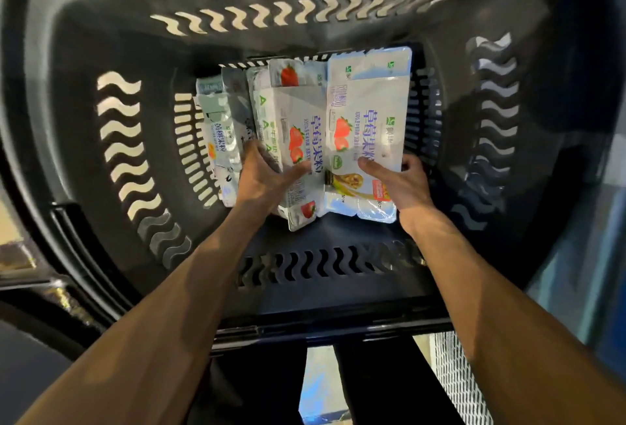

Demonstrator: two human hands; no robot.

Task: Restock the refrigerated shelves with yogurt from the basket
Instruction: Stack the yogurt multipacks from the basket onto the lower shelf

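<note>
On my feed the yogurt sits at the bottom of the basket [338,292], multipacks standing on edge in a row, side by side. The rightmost yogurt pack [367,126], white with strawberries printed on its sleeve, leans against the basket's right inner wall. My right hand [403,184] grips its near end, thumb laid across the printed face and fingers curled round the outer edge. Touching it on the left is the middle yogurt pack [298,130], also strawberry. My left hand [261,177] holds that one, thumb stretched over the label and fingers tucked behind its left side. Further left stand more packs, pressed together, and the leftmost pack [216,140] carries a yellow fruit mark. The basket is dark plastic with wavy slots cut through every wall. Below its near rim I make out dark trousers [372,384] and a strip of pale floor [318,380] between the legs.
</note>
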